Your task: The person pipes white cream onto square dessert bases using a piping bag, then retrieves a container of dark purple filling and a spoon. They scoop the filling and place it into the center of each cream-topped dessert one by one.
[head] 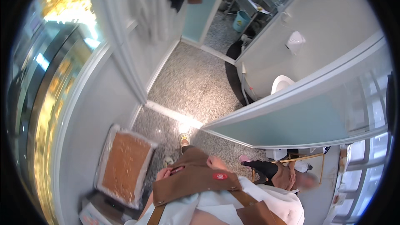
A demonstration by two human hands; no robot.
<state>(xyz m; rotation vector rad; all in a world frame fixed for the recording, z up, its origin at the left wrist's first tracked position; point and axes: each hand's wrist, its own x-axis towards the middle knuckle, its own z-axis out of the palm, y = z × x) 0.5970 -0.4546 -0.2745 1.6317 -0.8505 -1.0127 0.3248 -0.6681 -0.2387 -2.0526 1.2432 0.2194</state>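
Note:
My left hand [164, 173] is at the edge of my brown apron [187, 187], its fingers curled beside a dark red object [177, 171] that shows at the apron's pocket opening. Whether the fingers grip that object or only touch the cloth cannot be made out. On the other side, my right hand [216, 163] hangs against the apron front with its fingers curled, and their inner side is hidden. One cream shoe [184, 138] is stretched forward on the speckled floor; the other shoe [168, 162] is behind it.
A brown sheet in clear plastic [126, 165] lies at left by a lit glass display case [53, 100]. Ahead, a white door sill [173, 115] crosses the floor. A glazed partition [281, 125] runs right; a seated person [281, 175] is beyond. A washbasin [281, 83] is on the far wall.

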